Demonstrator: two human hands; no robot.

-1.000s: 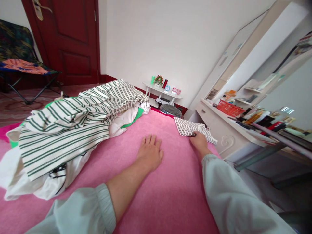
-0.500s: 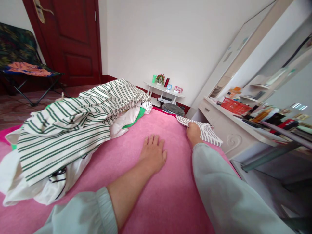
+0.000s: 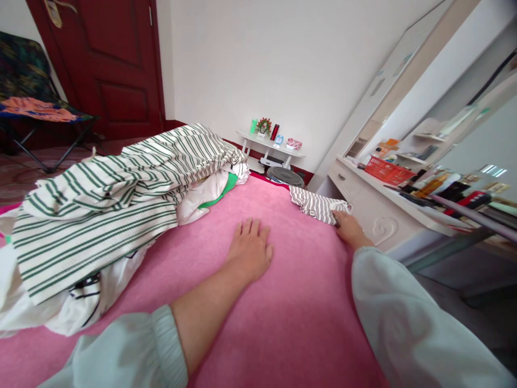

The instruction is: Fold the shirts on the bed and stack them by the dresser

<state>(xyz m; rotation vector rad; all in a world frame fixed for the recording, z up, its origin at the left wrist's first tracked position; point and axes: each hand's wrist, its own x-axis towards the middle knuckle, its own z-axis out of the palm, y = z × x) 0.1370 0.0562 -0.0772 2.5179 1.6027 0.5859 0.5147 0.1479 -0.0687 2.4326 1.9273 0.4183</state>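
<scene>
The small striped cloth (image 3: 313,206) runs leftward and away from the nearer right hand (image 3: 352,230) at the bed's (image 3: 299,302) far corner (grip hidden, cannot tell); the left hand (image 3: 251,250) lies flat, fingers straight.

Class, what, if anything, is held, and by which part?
The right grip touches the small striped garment at its near right edge; whether it pinches is unclear. The left grip, flat on the pink cover, holds nothing.

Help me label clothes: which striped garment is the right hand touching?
The small garment near the dresser; the large, green-striped garment lies untouched at left.
</scene>
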